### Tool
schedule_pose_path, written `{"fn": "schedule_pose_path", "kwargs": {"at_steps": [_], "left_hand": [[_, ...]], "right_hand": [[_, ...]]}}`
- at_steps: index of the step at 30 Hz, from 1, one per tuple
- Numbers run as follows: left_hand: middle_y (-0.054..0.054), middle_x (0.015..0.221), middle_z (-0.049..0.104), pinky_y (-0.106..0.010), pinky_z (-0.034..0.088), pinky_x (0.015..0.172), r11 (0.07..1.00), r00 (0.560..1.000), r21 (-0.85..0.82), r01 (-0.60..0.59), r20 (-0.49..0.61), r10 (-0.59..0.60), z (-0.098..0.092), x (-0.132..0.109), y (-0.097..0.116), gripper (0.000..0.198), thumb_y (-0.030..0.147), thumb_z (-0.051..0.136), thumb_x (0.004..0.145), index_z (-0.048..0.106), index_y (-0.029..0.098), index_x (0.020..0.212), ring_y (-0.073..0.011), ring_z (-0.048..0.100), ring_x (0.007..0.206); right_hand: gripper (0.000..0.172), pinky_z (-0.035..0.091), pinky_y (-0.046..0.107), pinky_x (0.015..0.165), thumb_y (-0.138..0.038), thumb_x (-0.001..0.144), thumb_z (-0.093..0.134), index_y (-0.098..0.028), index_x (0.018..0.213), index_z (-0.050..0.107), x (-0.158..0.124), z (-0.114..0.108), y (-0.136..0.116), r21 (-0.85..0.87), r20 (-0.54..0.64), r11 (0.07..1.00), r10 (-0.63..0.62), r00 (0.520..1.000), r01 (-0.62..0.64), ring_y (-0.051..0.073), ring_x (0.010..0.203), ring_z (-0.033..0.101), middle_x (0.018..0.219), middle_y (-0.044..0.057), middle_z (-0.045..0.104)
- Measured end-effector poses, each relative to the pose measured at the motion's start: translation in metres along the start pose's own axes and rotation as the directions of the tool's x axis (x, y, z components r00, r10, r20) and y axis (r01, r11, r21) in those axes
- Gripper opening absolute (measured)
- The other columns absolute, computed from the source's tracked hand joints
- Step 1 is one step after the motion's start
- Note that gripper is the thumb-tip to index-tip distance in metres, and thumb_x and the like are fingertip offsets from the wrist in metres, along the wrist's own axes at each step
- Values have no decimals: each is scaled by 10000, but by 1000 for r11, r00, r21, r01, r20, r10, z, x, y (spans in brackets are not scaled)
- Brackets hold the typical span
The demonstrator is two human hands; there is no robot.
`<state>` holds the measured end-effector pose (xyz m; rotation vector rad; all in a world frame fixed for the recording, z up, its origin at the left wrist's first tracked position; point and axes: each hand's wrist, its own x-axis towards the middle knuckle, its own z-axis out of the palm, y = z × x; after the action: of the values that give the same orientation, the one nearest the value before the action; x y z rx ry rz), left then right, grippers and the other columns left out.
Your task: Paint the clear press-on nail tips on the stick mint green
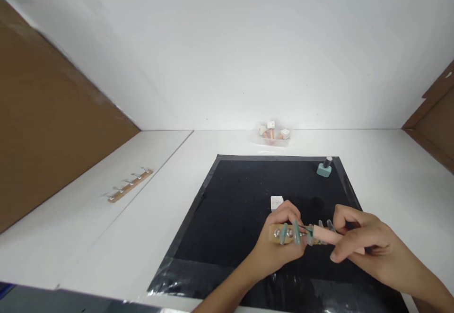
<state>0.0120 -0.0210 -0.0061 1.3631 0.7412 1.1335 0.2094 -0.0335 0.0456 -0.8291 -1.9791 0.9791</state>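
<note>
My left hand [280,237] grips a light wooden nail stand [273,233], its fingers wrapped around the strip. Upright on it are several false nails [296,232]; the ones to the left are coated green, while those at the right look clear. My right hand [369,239] pinches a nail polish brush [326,235] by its pink handle. Its dark green tip meets or almost meets a nail in the middle of the strip; exact contact is hard to make out. Just behind my left hand, a small white square block [276,202] sits on the black mat [241,195].
A teal polish bottle [324,169] with a grey cap stands at the mat's back right. Behind the mat, a clear tray [276,142] holds several pink pieces with white square ends. Another wooden stand [130,186] with clear nails lies on the white table at left.
</note>
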Motion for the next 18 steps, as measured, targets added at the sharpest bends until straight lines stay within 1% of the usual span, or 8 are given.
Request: {"fn": "schedule_pose_path", "kwargs": {"at_steps": [4, 6, 8, 11, 13, 14, 16, 18], "left_hand": [[9, 713, 496, -213, 373, 577, 999, 999, 31, -41, 0, 41, -1, 0, 0, 163, 72, 643, 568, 501, 152, 571, -93, 482, 619], [9, 716, 501, -214, 377, 585, 998, 999, 45, -54, 5, 54, -1, 0, 0, 143, 69, 635, 570, 520, 152, 584, -92, 483, 624], [8, 713, 510, -217, 385, 595, 996, 998, 65, -69, 10, 68, -1, 0, 1, 130, 63, 625, 577, 538, 155, 602, -97, 489, 634], [9, 702, 518, -217, 393, 601, 986, 993, 114, -119, 13, 118, 0, 0, 1, 136, 55, 629, 584, 544, 157, 612, -97, 498, 635], [11, 696, 519, -210, 393, 596, 974, 986, 157, -164, 12, 164, 1, -1, 0, 148, 47, 639, 591, 541, 156, 613, -94, 504, 631], [11, 697, 519, -205, 392, 591, 967, 983, 175, -183, 13, 184, 1, -1, -1, 157, 41, 645, 591, 542, 156, 614, -92, 507, 630], [11, 705, 516, -196, 393, 584, 957, 976, 197, -215, 22, 215, 1, -2, -3, 175, 33, 663, 581, 546, 156, 622, -91, 512, 635], [8, 727, 515, -195, 400, 590, 950, 973, 208, -231, 48, 226, 0, -2, -5, 187, 36, 682, 568, 557, 157, 638, -92, 519, 649]], "right_hand": [[372, 300, 188, 424, 26, 779, 531, -280, 733, 737, 1, 2, 0, -1, -27, 1000, -15, 1000, 14, 64, 502, 414, 657, -41, 376], [382, 310, 191, 424, 22, 784, 529, -300, 773, 734, 0, 2, 0, 15, -65, 1000, -20, 998, 21, 69, 497, 420, 648, -43, 384], [372, 353, 201, 442, -1, 791, 550, -325, 828, 730, -1, 0, 0, 38, -123, 999, -27, 992, 32, 83, 505, 449, 631, -43, 415], [264, 448, 227, 498, -125, 812, 635, -355, 903, 726, -4, -4, 1, 66, -233, 998, -7, 973, 23, 125, 563, 542, 615, -29, 530], [191, 495, 228, 531, -235, 812, 679, -368, 941, 726, -6, -5, 3, 92, -316, 996, 34, 948, -5, 150, 621, 613, 638, -13, 633], [165, 515, 225, 551, -285, 804, 694, -368, 941, 731, -7, -4, 4, 104, -355, 994, 52, 933, -16, 160, 652, 643, 661, -4, 678], [99, 545, 227, 589, -362, 780, 709, -338, 865, 754, -6, -1, 3, 129, -415, 991, 78, 906, -26, 174, 673, 677, 675, 10, 728], [130, 550, 220, 559, -409, 779, 696, -297, 760, 759, -2, 3, 1, 154, -389, 988, 87, 917, -28, 165, 603, 669, 625, 16, 732]]}}
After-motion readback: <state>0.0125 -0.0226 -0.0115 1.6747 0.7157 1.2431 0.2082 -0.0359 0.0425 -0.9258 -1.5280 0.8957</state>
